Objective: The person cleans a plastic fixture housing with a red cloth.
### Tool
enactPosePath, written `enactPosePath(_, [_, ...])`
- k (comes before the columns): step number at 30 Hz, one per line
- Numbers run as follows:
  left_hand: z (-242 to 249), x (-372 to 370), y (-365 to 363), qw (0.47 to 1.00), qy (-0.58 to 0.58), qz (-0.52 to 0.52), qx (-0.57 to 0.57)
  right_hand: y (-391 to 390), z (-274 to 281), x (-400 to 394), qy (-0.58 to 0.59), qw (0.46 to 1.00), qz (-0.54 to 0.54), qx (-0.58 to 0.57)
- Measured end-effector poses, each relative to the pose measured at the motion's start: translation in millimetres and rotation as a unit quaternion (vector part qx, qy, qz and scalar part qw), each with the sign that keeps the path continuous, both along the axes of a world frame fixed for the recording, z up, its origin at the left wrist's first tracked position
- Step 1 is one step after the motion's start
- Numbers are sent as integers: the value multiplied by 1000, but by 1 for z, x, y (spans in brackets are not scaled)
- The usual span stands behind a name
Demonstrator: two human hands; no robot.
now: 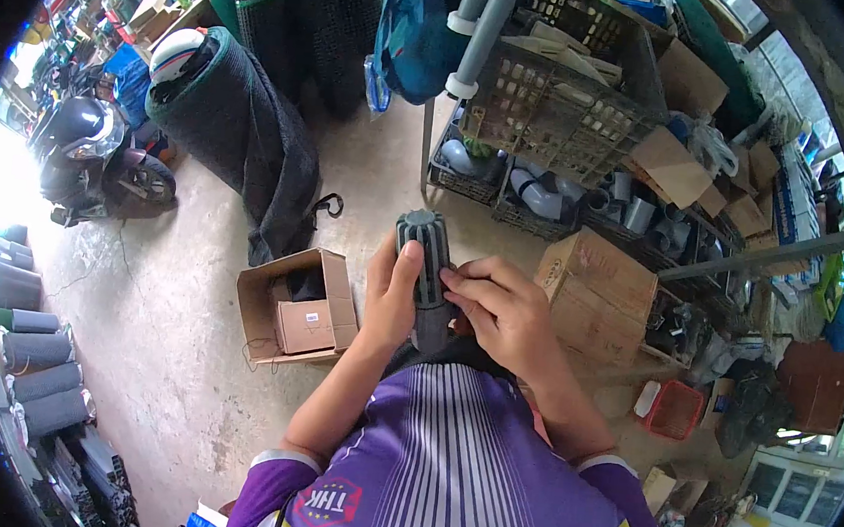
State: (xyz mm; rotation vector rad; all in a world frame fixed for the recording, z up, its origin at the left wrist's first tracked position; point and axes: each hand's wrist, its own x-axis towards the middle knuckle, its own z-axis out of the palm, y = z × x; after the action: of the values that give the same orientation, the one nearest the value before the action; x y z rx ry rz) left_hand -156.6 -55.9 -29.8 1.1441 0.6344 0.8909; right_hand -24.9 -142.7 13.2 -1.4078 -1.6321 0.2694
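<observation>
A dark grey, ribbed plastic cylinder, which looks like a slotted pipe strainer, is held upright in front of my chest. Its top is round and toothed, and its lower end is smoother. My left hand wraps round its left side, with the thumb lying along the ribs. From the other side, my right hand has its thumb and fingers pinched together against the cylinder's right edge. Anything small between those fingertips is too hidden to make out.
An open cardboard box stands on the floor to the left, a closed carton to the right. Black crates with grey pipe fittings fill a rack ahead. A rolled dark mesh, a motorbike and a red basket stand around.
</observation>
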Motion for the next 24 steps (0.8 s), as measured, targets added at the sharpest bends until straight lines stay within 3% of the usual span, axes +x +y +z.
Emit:
enactPosePath(6, [1, 2, -16, 1000, 0, -12, -8, 12, 34, 10, 75, 995, -18, -58])
enactPosePath(10, [3, -2, -1, 1000, -14, 9, 13, 14, 19, -4, 35, 999, -42, 0])
enactPosePath(15, [0, -14, 11, 1000, 6, -11, -16, 1, -5, -20, 48, 998, -13, -43])
enactPosePath(19, [-4, -11, 5, 999, 45, -3, 29, 6, 6, -13, -2, 999, -25, 22])
enactPosePath(24, [11, -7, -5, 1000, -6, -9, 10, 19, 18, -13, -10, 993, -59, 103])
